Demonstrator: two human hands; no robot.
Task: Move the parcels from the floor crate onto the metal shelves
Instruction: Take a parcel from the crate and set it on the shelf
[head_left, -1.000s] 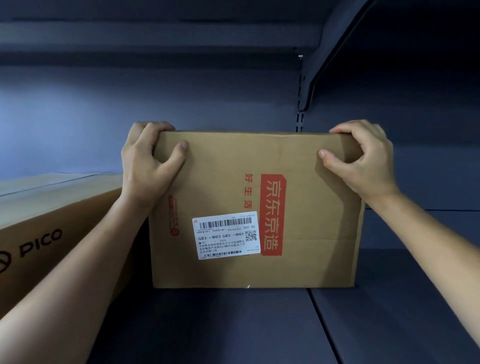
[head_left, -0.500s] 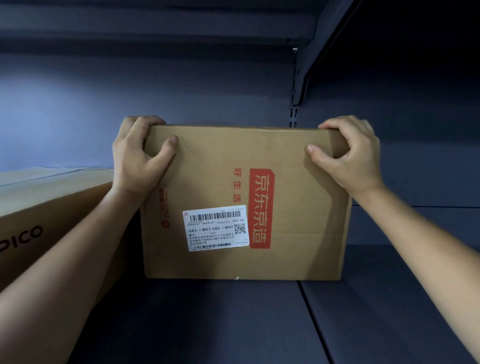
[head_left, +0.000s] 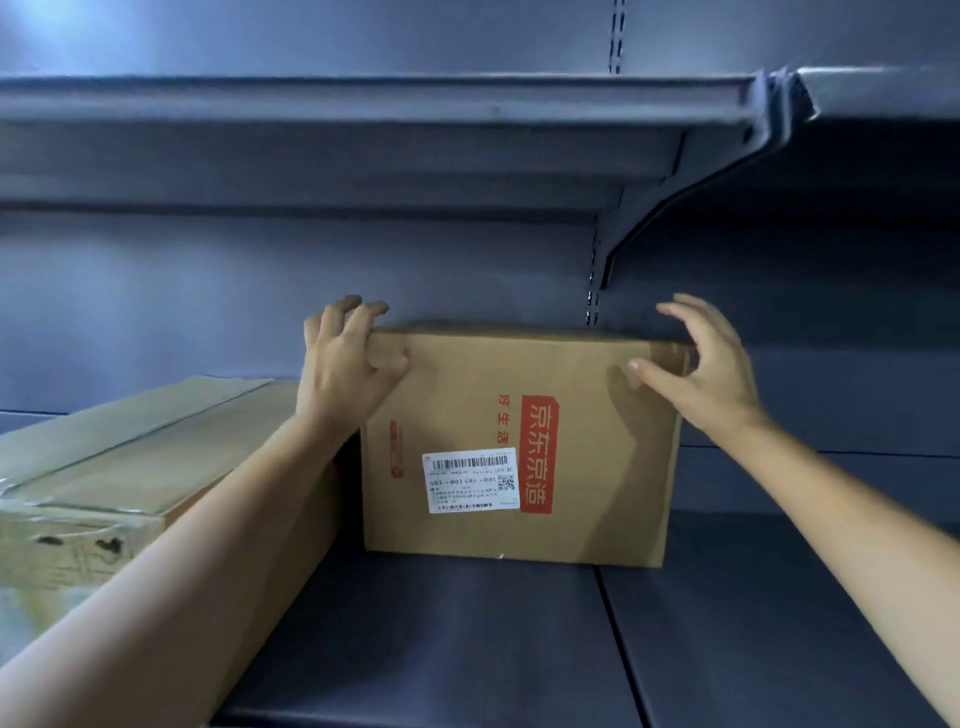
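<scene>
Left hand (head_left: 347, 364) at the parcel's 10 o'clock corner: fingers curled over the top edge, thumb on the front face, so a light grasp on that corner. Right hand (head_left: 698, 364) at the 2 o'clock corner: fingers spread and mostly straight, thumb near the front face, no real grip; whether the palm touches the edge I can't tell.

Parcel (head_left: 519, 441) stands upright on its long edge on the metal shelf (head_left: 467, 649), set well back near the rear panel, white shipping label (head_left: 471, 480) and red print facing out. It straddles the seam between two shelf panels. Larger taped box (head_left: 130, 457) lies flat at 9 o'clock, just beside it; the left forearm hides the gap, so contact is unclear. Upper shelf (head_left: 363, 98) and its bracket (head_left: 675, 208) sit at 12 o'clock, apart from the parcel.

Judgement: placement looks essentially done, release in progress.

Risks:
- The parcel may be thin front to back; its depth isn't visible. If it isn't leaning on the rear panel, letting go with the left hand could tip it forward off the shelf.
- Curled left fingers could drag the top edge out on withdrawal.
- Nothing braces it at 3 o'clock, so a nudge from the right wrist would slide or topple it that way.
</scene>
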